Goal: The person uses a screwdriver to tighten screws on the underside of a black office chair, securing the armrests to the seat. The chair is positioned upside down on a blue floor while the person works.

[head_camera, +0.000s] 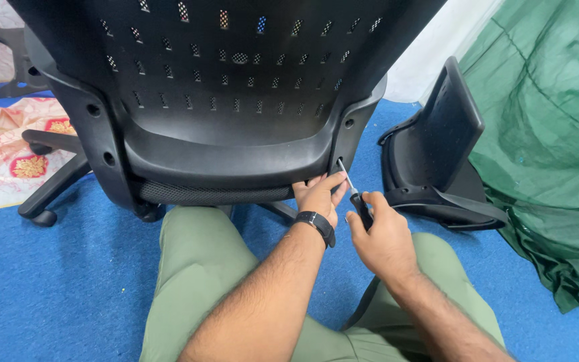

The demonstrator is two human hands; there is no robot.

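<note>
A black office chair back (pixel 229 100) with a perforated plastic shell stands upright in front of me, seen from behind. My right hand (pixel 384 238) is closed around the black handle of a screwdriver (pixel 356 198). Its metal shaft points up-left into a hole on the lower right edge of the chair back. My left hand (pixel 317 194), with a black wristband, rests against the chair's lower edge right beside the screwdriver tip. My legs in green trousers (pixel 196 281) lie below.
A second black chair part (pixel 437 147) lies on the blue carpet (pixel 48 288) to the right. A green cloth (pixel 551 154) is heaped at far right. The chair's wheeled base legs (pixel 51 191) and a patterned pink fabric (pixel 8 147) sit at left.
</note>
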